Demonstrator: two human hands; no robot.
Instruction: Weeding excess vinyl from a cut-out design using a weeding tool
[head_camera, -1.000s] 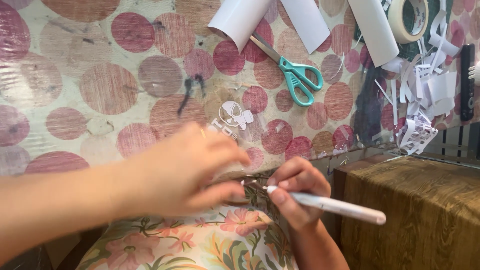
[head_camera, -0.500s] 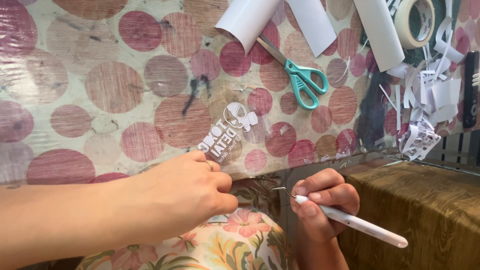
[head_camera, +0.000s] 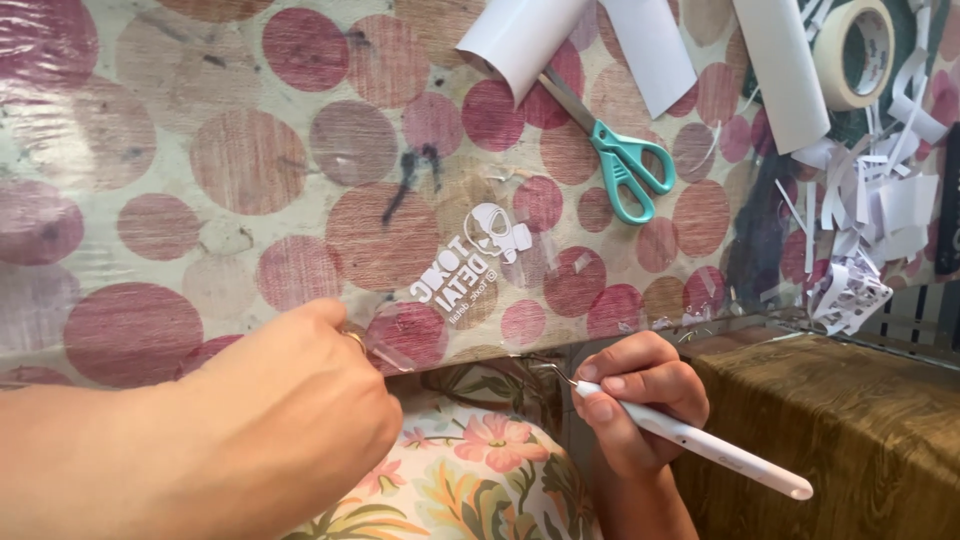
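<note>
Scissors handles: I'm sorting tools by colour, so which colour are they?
Teal, on the scissors in the head view.

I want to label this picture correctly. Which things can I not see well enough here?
Head view only:
- Left hand: its fingertips are hidden by the hand's own back, so the grip on the clear film is unclear.
- Hook tool: its metal tip is too thin to see what it touches.
- Tape roll: cut off by the top edge.
- Paper scraps: cut off by the right edge.
- Scissors: blades partly under a paper roll.

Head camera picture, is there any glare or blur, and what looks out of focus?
Head view: soft even light; faint sheen on the clear sheet; scissors and paper scraps sharp; the near left hand slightly soft; the right hand and its white pen tool clear.
</note>
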